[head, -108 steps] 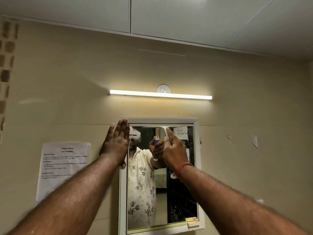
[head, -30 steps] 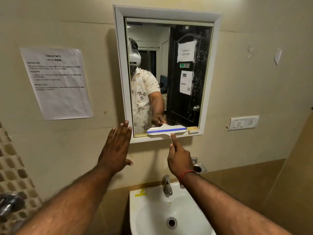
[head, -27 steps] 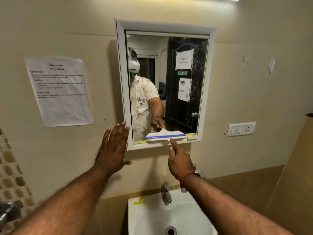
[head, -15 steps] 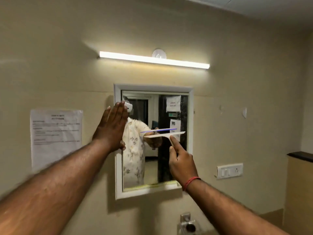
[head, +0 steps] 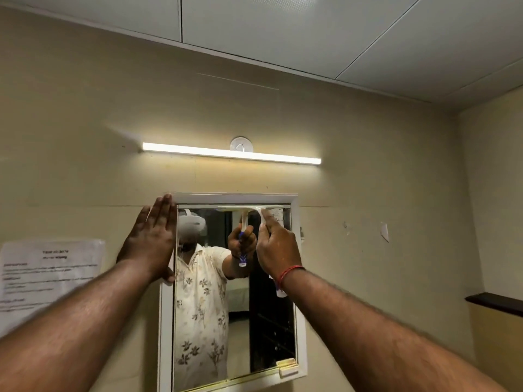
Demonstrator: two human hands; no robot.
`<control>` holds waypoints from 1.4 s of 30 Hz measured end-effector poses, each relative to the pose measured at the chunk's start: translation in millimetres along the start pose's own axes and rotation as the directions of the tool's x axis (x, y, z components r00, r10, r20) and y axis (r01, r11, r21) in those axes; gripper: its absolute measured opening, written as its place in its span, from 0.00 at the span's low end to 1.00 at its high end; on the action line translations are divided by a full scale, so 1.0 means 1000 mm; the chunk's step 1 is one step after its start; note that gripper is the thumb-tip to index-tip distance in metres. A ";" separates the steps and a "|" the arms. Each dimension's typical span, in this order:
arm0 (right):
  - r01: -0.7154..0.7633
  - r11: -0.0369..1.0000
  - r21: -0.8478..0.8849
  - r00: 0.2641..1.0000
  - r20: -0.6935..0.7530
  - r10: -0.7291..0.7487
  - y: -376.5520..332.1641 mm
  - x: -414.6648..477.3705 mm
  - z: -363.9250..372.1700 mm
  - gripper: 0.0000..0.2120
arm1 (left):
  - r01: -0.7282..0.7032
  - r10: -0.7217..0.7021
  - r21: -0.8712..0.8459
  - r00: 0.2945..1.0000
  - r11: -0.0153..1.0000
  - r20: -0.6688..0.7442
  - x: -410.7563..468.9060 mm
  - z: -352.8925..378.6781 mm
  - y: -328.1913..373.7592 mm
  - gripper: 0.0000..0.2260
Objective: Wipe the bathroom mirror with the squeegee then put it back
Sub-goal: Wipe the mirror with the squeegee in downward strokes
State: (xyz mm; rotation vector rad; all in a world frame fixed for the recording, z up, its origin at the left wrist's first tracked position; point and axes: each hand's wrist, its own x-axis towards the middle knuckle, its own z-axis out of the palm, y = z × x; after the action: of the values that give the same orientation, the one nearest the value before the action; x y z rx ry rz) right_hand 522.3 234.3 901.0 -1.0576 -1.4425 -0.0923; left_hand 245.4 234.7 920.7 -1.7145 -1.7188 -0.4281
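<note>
Head view: right hand (head: 278, 250) presses squeegee (head: 261, 215) against mirror (head: 215, 335)

Head view, sole camera: worn at head height, close to the wall, tilted up toward mirror (head: 232, 292), tube light (head: 231, 154) and ceiling (head: 311, 38); edges seemingly wide-angle-bent.

Glass below right-hand fingers (head: 268, 222) left clear; upward travel blocked by mirror frame (head: 235, 198) w/ tube light (head: 231, 154) above.
</note>
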 end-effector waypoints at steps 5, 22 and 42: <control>-0.060 0.998 0.033 0.998 -0.010 0.060 0.008 0.004 0.006 0.21 | 0.004 -0.005 -0.045 1.000 0.999 -0.012 0.001 0.006 0.000 0.82; -0.114 0.993 -0.009 0.992 0.057 0.114 0.014 0.031 0.008 0.22 | -0.009 0.007 -0.126 1.000 0.992 -0.015 -0.011 0.008 0.004 0.81; -0.241 0.970 0.040 0.957 0.178 0.231 0.069 -0.070 0.019 0.22 | -0.147 0.112 -0.236 0.982 0.961 -0.155 -0.073 0.096 0.006 0.81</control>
State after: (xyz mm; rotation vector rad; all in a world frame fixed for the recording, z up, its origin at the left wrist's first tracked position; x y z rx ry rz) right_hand 536.8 248.6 803.6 -1.2028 -1.4513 0.2190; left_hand 224.0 242.2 802.1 -1.9099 -1.4922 -0.7100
